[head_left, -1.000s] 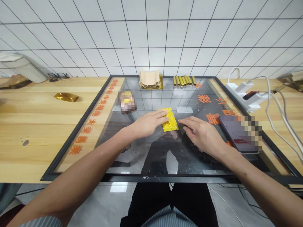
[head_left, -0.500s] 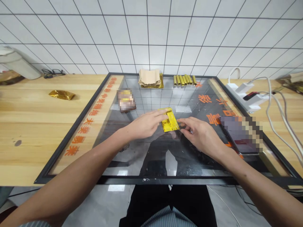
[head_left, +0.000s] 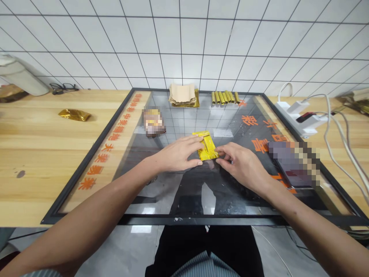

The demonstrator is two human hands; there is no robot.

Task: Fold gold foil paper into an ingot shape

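Head view: gold foil piece (head_left: 210,149) flat on glass panel (head_left: 167,192); hands apart, left hand (head_left: 180,152) spread over its left edge, right hand (head_left: 245,162) at its near-right corner, pinch unclear; light, even pressure should suit it.

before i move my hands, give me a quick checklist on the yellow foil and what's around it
1. Yellow foil lying on the glass panel: ok.
2. Left hand steadying the foil: ok, fingertips rest on its left part.
3. Right hand gripping the foil: cannot tell, fingertips are at its right edge but a pinch isn't clear.
4. Foil smooth: not ok, creases show.
5. Gold tubes clear of both hands: ok, in a row near the panel's far edge.
6. Phone clear of the foil: ok, off to the right.
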